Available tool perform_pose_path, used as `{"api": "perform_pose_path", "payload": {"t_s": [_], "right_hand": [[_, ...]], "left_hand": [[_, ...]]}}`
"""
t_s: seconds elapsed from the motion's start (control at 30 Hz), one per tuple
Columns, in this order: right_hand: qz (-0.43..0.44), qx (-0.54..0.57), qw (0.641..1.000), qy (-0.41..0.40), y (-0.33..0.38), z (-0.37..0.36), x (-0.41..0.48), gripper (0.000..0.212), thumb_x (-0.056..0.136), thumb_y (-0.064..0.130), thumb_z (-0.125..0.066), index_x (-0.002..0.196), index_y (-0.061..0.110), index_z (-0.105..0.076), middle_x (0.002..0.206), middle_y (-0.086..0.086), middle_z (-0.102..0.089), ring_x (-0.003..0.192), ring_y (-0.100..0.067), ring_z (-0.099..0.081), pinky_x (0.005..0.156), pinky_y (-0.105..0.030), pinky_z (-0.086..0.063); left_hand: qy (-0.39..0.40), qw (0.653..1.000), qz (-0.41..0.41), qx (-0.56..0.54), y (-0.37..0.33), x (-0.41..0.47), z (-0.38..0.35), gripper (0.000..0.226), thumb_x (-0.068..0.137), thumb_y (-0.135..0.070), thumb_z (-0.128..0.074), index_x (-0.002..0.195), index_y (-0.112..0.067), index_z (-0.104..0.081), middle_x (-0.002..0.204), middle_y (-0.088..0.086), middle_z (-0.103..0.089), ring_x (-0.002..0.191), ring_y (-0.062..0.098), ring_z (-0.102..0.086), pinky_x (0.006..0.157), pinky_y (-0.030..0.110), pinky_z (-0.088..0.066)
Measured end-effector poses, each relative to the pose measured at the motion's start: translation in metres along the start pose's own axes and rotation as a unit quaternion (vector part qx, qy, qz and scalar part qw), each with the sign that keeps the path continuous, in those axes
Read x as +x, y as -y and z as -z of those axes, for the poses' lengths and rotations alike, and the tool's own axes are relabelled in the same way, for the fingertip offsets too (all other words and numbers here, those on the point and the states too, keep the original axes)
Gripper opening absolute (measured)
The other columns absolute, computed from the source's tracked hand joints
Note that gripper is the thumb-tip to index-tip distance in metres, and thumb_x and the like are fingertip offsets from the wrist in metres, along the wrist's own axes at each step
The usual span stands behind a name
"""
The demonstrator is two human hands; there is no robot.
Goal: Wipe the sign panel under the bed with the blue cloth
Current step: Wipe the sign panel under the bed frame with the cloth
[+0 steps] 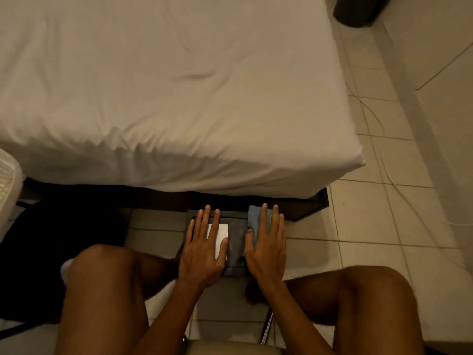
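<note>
A dark sign panel (pixel 236 245) with a white rectangle on its left part lies on the tiled floor, its far end under the bed edge. My left hand (pixel 203 248) rests flat on the panel's left side, fingers spread, partly covering the white rectangle. My right hand (pixel 267 248) presses flat on the blue cloth (pixel 254 216), which lies on the panel's right far corner. Only the cloth's far and left parts show past my fingers.
The bed (pixel 166 85) with a white sheet fills the upper view; its dark frame (pixel 309 204) runs just beyond the panel. My bare knees flank the panel. A thin cable (pixel 384 160) trails over the tiles at right. A dark shape lies at left.
</note>
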State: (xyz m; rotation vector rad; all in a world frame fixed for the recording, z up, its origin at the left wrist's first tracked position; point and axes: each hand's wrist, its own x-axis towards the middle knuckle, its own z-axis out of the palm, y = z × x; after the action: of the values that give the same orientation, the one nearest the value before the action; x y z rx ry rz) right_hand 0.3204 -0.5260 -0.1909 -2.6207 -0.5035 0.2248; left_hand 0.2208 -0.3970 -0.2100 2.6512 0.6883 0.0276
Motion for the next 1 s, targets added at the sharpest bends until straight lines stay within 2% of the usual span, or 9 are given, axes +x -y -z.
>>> {"api": "perform_pose_path", "payload": {"t_s": [0.43,0.63,0.73,0.8,0.9,1.0], "right_hand": [[0.006,0.008,1.0,-0.003,-0.004,-0.003,0.002,0.073,0.092,0.049,-0.034,0.154,0.027,-0.003,0.162,-0.005,-0.004,0.147,-0.029,-0.008,0.113,-0.051,-0.029],[0.061,0.005,0.998,0.031,-0.019,-0.002,-0.016,0.07,0.094,0.047,-0.032,0.155,0.024,-0.007,0.163,-0.004,0.0,0.148,-0.027,0.001,0.117,-0.049,-0.017],[-0.006,0.035,0.999,0.005,-0.018,-0.005,-0.002,0.07,0.092,0.049,-0.031,0.154,0.027,-0.007,0.162,-0.005,-0.005,0.148,-0.027,-0.006,0.116,-0.051,-0.022],[-0.037,0.014,0.999,-0.016,-0.004,-0.007,0.012,0.07,0.092,0.048,-0.031,0.154,0.027,-0.007,0.161,-0.008,-0.009,0.147,-0.031,-0.01,0.116,-0.051,-0.021],[0.022,-0.033,0.999,-0.008,0.007,-0.006,0.002,0.069,0.094,0.045,-0.032,0.155,0.025,-0.008,0.162,-0.01,-0.004,0.148,-0.031,-0.002,0.118,-0.049,-0.013],[0.082,-0.011,0.996,0.032,-0.006,-0.001,-0.031,0.067,0.093,0.043,-0.034,0.154,0.027,-0.011,0.162,-0.007,-0.004,0.149,-0.024,0.005,0.119,-0.048,-0.007]], "left_hand": [[0.008,1.0,0.003,-0.011,0.001,0.001,0.0,0.07,0.099,-0.05,-0.029,0.158,-0.023,-0.003,0.167,0.002,0.004,0.154,0.016,0.007,0.125,0.039,-0.003],[0.01,1.0,0.006,-0.013,0.0,0.0,0.002,0.069,0.1,-0.049,-0.029,0.158,-0.023,-0.001,0.167,0.001,0.006,0.154,0.014,0.008,0.125,0.037,-0.002],[0.009,1.0,0.006,-0.017,0.0,0.001,0.003,0.069,0.1,-0.05,-0.027,0.158,-0.023,-0.002,0.167,0.0,0.005,0.154,0.014,0.008,0.125,0.037,-0.002],[0.007,1.0,0.011,-0.017,0.001,0.004,0.002,0.068,0.1,-0.052,-0.023,0.158,-0.024,-0.002,0.167,0.0,0.004,0.154,0.013,0.007,0.125,0.037,-0.003],[0.001,1.0,0.009,-0.021,0.002,0.004,0.002,0.067,0.1,-0.05,-0.024,0.158,-0.024,-0.002,0.167,0.0,0.003,0.154,0.014,0.007,0.125,0.036,-0.002],[-0.001,1.0,0.0,-0.013,0.002,0.001,0.001,0.066,0.101,-0.048,-0.023,0.158,-0.024,-0.003,0.167,0.001,0.003,0.154,0.014,0.006,0.125,0.038,-0.005]]}}
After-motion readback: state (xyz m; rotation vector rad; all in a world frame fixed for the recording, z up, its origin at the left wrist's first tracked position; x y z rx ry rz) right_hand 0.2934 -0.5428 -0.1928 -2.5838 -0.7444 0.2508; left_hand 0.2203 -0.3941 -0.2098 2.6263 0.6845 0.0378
